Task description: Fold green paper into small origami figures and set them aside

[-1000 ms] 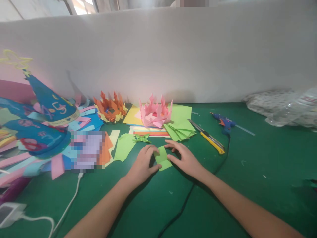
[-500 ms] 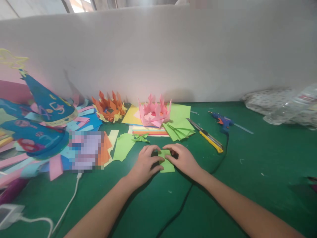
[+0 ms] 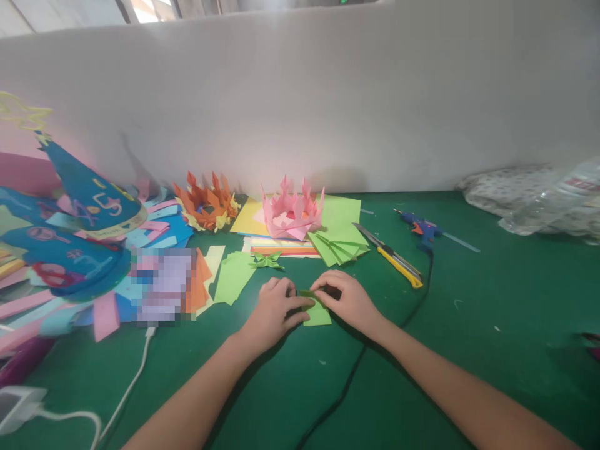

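A small piece of light green paper (image 3: 319, 316) lies on the green table in front of me, its far edge lifted and folding over toward me. At its far right corner, my right hand (image 3: 345, 299) pinches that raised edge between thumb and fingers. My left hand (image 3: 276, 310) holds the paper's left side, fingers bent and the thumb pressing near the left edge. My fingers hide part of the fold. Just beyond my left hand lie a folded green paper star shape (image 3: 267, 260) and a stack of green paper pieces (image 3: 233, 281).
Behind my hands stand a pink paper crown (image 3: 293, 219) and an orange one (image 3: 209, 206). A utility knife (image 3: 394, 259) and a blue glue gun (image 3: 422, 230) lie to the right; the gun's black cord (image 3: 347, 390) runs under my right arm. Blue paper hats (image 3: 94, 194) stand at left.
The far edge of the green paper has come up and is folded toward me. My right fingers have shifted slightly nearer with it; my left hand stays almost in place.
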The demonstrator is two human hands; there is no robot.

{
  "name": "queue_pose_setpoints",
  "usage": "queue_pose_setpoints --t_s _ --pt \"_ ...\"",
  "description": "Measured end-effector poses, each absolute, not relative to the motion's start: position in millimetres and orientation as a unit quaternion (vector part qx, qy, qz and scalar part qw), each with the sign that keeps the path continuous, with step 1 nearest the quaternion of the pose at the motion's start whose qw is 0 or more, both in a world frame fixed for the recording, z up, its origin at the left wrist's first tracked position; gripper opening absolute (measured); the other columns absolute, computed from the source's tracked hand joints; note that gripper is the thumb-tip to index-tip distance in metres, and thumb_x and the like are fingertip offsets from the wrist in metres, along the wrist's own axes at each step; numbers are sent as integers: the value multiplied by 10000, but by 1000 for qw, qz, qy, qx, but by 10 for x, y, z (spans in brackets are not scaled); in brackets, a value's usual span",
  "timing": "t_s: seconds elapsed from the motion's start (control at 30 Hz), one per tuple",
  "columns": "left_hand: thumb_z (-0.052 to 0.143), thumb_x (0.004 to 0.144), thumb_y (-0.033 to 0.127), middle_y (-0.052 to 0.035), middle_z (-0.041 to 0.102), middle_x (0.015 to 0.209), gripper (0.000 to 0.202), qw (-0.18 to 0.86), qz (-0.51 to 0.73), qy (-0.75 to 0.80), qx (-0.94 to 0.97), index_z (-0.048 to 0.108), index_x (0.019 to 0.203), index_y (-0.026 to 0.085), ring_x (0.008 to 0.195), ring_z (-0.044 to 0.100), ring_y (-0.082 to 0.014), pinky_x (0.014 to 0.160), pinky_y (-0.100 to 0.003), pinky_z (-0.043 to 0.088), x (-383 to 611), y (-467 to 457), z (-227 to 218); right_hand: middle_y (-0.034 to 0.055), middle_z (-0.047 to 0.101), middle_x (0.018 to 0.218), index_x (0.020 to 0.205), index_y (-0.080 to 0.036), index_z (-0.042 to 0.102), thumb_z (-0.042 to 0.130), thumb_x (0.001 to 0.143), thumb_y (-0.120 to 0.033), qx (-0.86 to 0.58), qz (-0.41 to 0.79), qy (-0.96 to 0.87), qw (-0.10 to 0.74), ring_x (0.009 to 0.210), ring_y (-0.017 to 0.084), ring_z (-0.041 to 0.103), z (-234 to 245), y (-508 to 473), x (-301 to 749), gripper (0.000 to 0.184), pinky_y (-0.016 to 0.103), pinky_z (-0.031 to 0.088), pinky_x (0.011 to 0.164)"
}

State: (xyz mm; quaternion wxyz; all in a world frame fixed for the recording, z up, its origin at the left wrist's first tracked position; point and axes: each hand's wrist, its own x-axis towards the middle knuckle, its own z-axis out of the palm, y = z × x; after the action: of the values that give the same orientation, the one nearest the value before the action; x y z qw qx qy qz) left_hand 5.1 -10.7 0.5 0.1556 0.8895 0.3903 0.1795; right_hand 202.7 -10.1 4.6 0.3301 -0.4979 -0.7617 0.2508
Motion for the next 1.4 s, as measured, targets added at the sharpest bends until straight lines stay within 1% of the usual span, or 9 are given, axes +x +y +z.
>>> queue_pose_setpoints --t_s 0.1,0.2,0.27,0.37,0.53,0.73,1.0,1.23,1.4 --pt "578 821 390 -33 506 852 182 160 203 395 881 656 905 249 823 423 -196 723 -334 342 56 -122 11 36 640 790 784 -201 633 540 822 -148 -458 216 -795 334 785 176 574 21 -118 2049 114 316 449 727" --pt "645 772 378 -20 528 839 198 181 216 421 862 577 813 196 820 440 -196 729 -331 352 65 -138 23 45 630 822 833 -201 637 526 851 -153 -410 194 -830 325 814 174 568 -23 -135 2087 122 313 443 744" --pt "662 757 369 -16 532 847 226 185 218 431 856 538 820 190 818 445 -196 727 -328 356 70 -146 28 53 621 846 852 -196 645 514 868 -161 -389 183 -851 301 821 171 562 -39 -146 2111 137 304 439 738" --pt "664 759 350 -18 539 888 233 188 223 430 854 525 860 193 842 458 -198 750 -334 361 74 -151 29 64 613 878 880 -191 654 481 895 -179 -373 168 -874 263 827 171 556 -24 -159 2139 174 298 437 734" --pt "634 787 352 -33 569 970 221 199 223 412 861 560 931 202 902 479 -208 801 -359 374 66 -144 28 73 613 888 920 -189 662 430 924 -198 -351 155 -895 228 829 172 557 40 -173 2177 233 287 436 720" --pt "610 808 342 -44 590 953 169 235 239 385 860 610 891 195 899 504 -192 808 -340 418 68 -134 22 82 627 910 946 -184 669 394 938 -201 -328 147 -912 199 815 171 559 57 -169 2214 276 286 437 698" --pt "592 822 338 -46 606 911 155 236 244 370 865 631 864 194 886 520 -188 808 -337 432 82 -132 23 86 641 903 956 -186 672 353 952 -215 -307 135 -922 193 800 168 563 102 -161 2225 320 281 444 686" --pt "582 832 324 -42 623 881 149 237 251 356 868 634 846 185 860 523 -177 804 -329 431 78 -131 8 88 634 924 959 -175 660 361 944 -181 -305 129 -929 167 828 174 560 110 -155 2236 300 284 440 710" --pt "588 827 326 -43 629 872 149 233 254 354 869 646 845 189 855 531 -178 797 -335 438 83 -132 -2 87 635 912 945 -184 663 379 936 -176 -302 141 -926 180 821 171 564 118 -152 2235 285 283 443 712"
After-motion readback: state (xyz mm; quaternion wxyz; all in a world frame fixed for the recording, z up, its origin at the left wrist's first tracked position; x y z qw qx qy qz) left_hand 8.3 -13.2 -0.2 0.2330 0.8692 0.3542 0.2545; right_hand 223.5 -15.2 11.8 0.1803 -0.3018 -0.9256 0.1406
